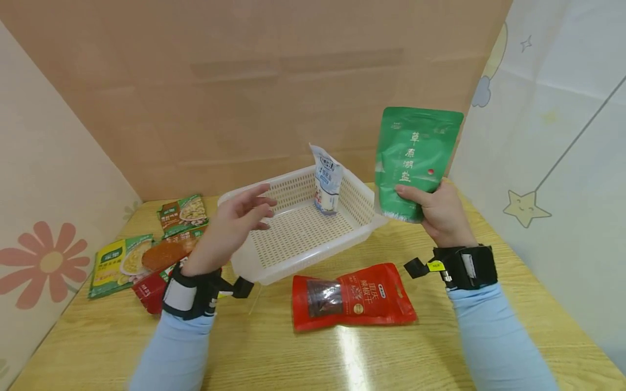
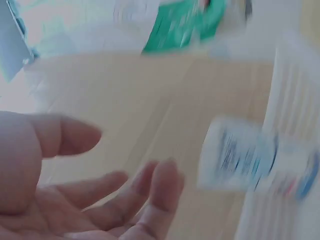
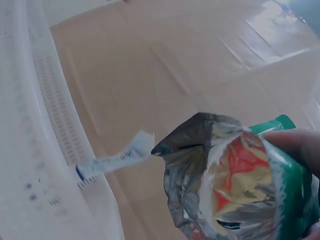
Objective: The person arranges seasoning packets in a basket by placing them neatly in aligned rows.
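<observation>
My right hand (image 1: 442, 212) pinches a green stand-up pouch (image 1: 418, 157) with white characters near its lower edge, holding it upright above the right end of the basket. In the right wrist view the shiny base of this pouch (image 3: 240, 180) faces the camera. My left hand (image 1: 237, 225) hovers over the left side of a white plastic basket (image 1: 298, 267), fingers loosely bent and nothing in them. Inside the basket, near its back right corner, stands a white-and-blue packet (image 1: 326, 182). The left wrist view shows the same packet (image 2: 250, 157), blurred, beyond the fingertips.
A red pouch (image 1: 371, 293) with a see-through window lies in front of the basket. Left of the basket are a green-and-brown packet (image 1: 183, 213), a yellow-green packet (image 1: 110, 266) and a dark red packet (image 1: 149, 290), partly behind the left arm. A brown board (image 1: 274, 108) stands behind.
</observation>
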The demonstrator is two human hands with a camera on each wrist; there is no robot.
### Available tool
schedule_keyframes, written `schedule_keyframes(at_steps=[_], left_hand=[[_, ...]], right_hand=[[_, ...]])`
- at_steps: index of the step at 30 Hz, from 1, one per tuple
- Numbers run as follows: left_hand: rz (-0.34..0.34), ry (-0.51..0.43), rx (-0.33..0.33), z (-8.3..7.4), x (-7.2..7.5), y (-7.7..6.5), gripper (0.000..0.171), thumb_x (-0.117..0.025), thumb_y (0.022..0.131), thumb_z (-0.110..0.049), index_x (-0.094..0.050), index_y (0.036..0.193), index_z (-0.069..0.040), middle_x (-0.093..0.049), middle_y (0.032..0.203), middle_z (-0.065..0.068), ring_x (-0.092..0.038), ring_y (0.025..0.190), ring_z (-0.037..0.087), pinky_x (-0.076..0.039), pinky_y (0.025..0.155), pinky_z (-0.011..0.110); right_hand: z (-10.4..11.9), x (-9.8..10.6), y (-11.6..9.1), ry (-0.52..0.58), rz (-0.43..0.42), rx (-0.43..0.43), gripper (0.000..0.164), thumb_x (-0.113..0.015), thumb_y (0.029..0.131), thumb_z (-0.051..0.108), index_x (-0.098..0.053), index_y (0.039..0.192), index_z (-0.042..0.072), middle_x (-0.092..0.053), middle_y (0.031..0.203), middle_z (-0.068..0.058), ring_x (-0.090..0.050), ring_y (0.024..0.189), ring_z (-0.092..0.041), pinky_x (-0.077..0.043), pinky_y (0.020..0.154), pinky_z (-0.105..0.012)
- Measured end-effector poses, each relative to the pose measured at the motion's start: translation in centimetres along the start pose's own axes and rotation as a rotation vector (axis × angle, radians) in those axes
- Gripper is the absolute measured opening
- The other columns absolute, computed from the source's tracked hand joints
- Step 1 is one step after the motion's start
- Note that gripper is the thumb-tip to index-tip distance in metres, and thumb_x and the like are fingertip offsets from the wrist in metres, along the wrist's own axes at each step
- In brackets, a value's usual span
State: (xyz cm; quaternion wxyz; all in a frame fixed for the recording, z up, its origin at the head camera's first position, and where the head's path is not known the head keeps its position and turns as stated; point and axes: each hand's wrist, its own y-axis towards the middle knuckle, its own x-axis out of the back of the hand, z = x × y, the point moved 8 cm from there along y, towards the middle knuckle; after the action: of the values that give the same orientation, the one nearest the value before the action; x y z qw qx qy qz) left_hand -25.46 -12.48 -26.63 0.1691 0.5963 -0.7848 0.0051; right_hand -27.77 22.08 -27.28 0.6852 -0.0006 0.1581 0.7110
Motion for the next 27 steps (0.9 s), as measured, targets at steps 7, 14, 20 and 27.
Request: schedule_keyframes(at_steps=[7,14,20,27], left_hand=[[0.003,-0.417,0.029,0.3,-8.5,-0.4,0.051,-0.054,0.104,-0.016,-0.037,0.151,-0.007,-0.053,0.136,0.017,-0.055,0.119,0.031,-0.052,0.095,0.037],[0.069,-0.785,0.154,2.0,-14.2,-1.0,0.054,-0.047,0.107,-0.032,-0.031,0.151,-0.006,-0.048,0.14,0.019,-0.054,0.121,0.03,-0.044,0.104,0.043],[0.064,-0.993,0.147,2.4,-15.3,-1.2,0.047,-0.036,0.108,-0.038,-0.043,0.144,-0.009,-0.054,0.129,0.008,-0.054,0.114,0.02,-0.044,0.101,0.037],[0.005,-1.05,0.131,2.5,-15.4,-1.2,0.046,-0.031,0.107,-0.041,-0.034,0.143,-0.011,-0.05,0.131,0.007,-0.051,0.117,0.017,-0.045,0.097,0.035]], right_hand=[[-0.7,-3.1,-1.0,-0.117,0.01,-0.033,0.046,-0.073,0.091,0.01,-0.046,0.128,0.012,-0.055,0.124,-0.007,-0.059,0.109,-0.021,-0.055,0.086,-0.027],[-2.2,-6.8,-2.5,-0.118,0.009,-0.074,0.052,-0.074,0.09,0.012,-0.045,0.133,0.009,-0.056,0.129,-0.011,-0.058,0.114,-0.026,-0.054,0.09,-0.031],[-3.2,-9.9,-3.8,-0.053,0.009,-0.037,0.054,-0.076,0.087,0.005,-0.049,0.132,0.005,-0.058,0.127,-0.012,-0.059,0.113,-0.027,-0.052,0.094,-0.036],[-3.3,-10.9,-5.1,-0.136,0.02,-0.001,0.055,-0.08,0.084,0.009,-0.052,0.131,0.008,-0.061,0.123,-0.01,-0.061,0.11,-0.026,-0.053,0.091,-0.038]])
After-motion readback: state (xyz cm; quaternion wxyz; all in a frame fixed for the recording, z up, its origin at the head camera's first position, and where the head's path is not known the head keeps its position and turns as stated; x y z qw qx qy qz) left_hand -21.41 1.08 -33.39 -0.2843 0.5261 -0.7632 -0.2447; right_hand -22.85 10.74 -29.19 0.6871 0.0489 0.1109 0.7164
